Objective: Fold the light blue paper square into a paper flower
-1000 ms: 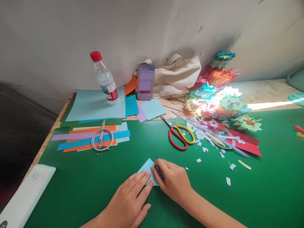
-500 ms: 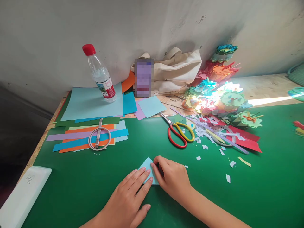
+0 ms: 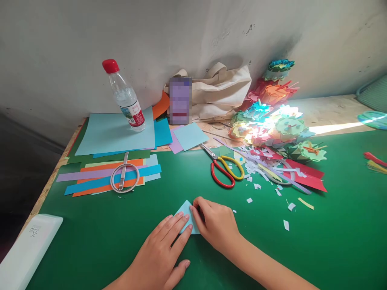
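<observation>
Blue paper [image 3: 186, 206] lies on the green mat [image 3: 272, 262], nearer than the scissors [image 3: 213, 156] and slightly left of them. Left hand [image 3: 160, 249] rests flat across it, fingers extended, grasping nothing. Right hand [image 3: 216, 219] curled, fingertips at its right edge; pinching or just pressing, can't tell. Progress: one pointed corner shows, so I'd judge it mid-fold, crease not yet finished; folds under the hands hidden. Scraps [image 3: 252, 167] right of the scissors, made-up flowers [image 3: 290, 127] farther back right, loose strips [image 3: 90, 186] well left.
</observation>
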`<control>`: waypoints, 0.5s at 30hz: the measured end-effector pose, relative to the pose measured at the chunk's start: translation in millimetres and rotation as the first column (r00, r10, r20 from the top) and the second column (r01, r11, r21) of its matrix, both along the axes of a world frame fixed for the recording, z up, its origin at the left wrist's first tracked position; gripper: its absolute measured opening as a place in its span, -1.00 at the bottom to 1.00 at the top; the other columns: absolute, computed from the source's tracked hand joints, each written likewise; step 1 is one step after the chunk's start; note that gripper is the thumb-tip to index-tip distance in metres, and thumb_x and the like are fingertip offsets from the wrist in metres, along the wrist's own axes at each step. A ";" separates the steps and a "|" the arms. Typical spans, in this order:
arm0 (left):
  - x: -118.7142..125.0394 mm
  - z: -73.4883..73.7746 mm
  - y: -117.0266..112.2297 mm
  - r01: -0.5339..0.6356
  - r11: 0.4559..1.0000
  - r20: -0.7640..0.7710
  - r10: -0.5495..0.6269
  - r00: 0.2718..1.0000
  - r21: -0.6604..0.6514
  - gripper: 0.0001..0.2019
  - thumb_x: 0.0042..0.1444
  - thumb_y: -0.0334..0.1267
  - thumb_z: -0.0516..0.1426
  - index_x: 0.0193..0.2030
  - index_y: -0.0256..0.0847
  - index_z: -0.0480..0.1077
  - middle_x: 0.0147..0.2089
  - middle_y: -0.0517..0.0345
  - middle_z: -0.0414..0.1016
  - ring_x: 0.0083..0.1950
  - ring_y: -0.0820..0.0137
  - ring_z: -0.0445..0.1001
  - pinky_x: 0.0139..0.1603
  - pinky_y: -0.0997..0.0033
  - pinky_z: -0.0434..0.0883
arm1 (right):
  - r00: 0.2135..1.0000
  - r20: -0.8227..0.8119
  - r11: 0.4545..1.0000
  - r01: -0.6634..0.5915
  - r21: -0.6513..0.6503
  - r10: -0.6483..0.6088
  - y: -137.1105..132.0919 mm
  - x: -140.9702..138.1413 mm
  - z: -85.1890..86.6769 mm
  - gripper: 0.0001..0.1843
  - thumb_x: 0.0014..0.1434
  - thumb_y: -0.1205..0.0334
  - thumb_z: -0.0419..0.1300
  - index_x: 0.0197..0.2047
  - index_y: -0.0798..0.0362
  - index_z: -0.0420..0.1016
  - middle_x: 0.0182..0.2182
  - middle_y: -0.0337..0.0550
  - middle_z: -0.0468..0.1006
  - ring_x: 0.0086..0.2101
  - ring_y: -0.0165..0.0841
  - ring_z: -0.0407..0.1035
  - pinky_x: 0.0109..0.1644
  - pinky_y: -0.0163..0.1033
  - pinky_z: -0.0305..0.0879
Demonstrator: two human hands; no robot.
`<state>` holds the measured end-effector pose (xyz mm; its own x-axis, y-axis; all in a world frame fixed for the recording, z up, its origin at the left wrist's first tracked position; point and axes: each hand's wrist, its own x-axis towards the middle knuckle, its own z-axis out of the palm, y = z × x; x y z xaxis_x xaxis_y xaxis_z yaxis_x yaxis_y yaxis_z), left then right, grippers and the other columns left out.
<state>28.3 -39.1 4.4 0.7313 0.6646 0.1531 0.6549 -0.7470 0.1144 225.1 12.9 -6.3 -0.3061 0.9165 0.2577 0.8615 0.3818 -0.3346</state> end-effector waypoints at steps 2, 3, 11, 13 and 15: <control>0.2 0.6 1.1 -0.005 1.000 -0.007 0.005 1.000 0.019 -0.45 0.18 -0.23 0.06 0.31 -0.31 0.23 0.39 0.02 0.22 0.41 0.22 0.20 0.25 0.17 0.38 | 1.000 0.008 1.000 0.002 0.002 -0.002 -0.4 -0.2 -0.5 -0.79 0.28 0.26 0.04 -0.40 0.03 0.35 -0.60 -0.36 0.49 -0.65 -0.47 0.30 -0.53 -0.32 -0.17; 0.3 0.9 1.7 0.001 1.000 -0.013 0.000 1.000 0.023 -0.46 0.18 -0.22 0.06 0.31 -0.30 0.24 0.38 0.03 0.24 0.40 0.23 0.21 0.26 0.16 0.37 | 1.000 0.011 1.000 0.001 0.010 -0.001 -0.8 -0.4 -0.9 -0.79 0.28 0.26 0.03 -0.40 0.03 0.34 -0.61 -0.36 0.49 -0.65 -0.47 0.29 -0.53 -0.32 -0.17; -0.4 3.8 3.9 -0.007 0.995 -0.007 0.008 1.000 0.096 -0.46 0.26 0.07 0.00 0.25 -0.21 0.31 0.33 0.11 0.33 0.38 0.30 0.23 0.35 0.23 0.16 | 0.999 0.049 0.981 -0.032 0.194 0.023 0.7 -1.2 -0.2 -0.78 0.30 0.29 0.03 -0.39 0.06 0.37 -0.54 -0.26 0.45 -0.53 -0.44 0.26 -0.47 -0.32 -0.05; -0.3 3.6 3.2 -0.002 0.995 -0.017 0.003 1.000 0.099 -0.41 0.26 0.13 -0.02 0.26 -0.23 0.31 0.34 0.09 0.32 0.39 0.29 0.21 0.37 0.22 0.11 | 0.993 0.066 0.957 -0.112 0.266 0.098 -0.3 -0.3 1.7 -0.80 0.28 0.34 0.05 -0.36 0.08 0.42 -0.46 -0.19 0.50 -0.44 -0.39 0.28 -0.37 -0.31 0.09; -0.2 3.0 2.6 0.003 0.996 -0.027 -0.001 1.000 0.090 -0.39 0.26 0.15 -0.03 0.26 -0.25 0.31 0.35 0.06 0.30 0.41 0.27 0.19 0.39 0.21 0.06 | 0.975 0.077 0.918 -0.220 0.331 0.206 -6.2 0.7 1.9 -0.81 0.25 0.40 0.06 -0.34 0.11 0.47 -0.34 -0.12 0.55 -0.33 -0.34 0.32 -0.19 -0.25 0.22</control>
<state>28.1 -36.5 7.4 0.7374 0.6474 0.1927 0.6551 -0.7549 0.0291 225.8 6.7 -4.3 -0.5009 0.6903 0.5221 0.7571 0.6417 -0.1221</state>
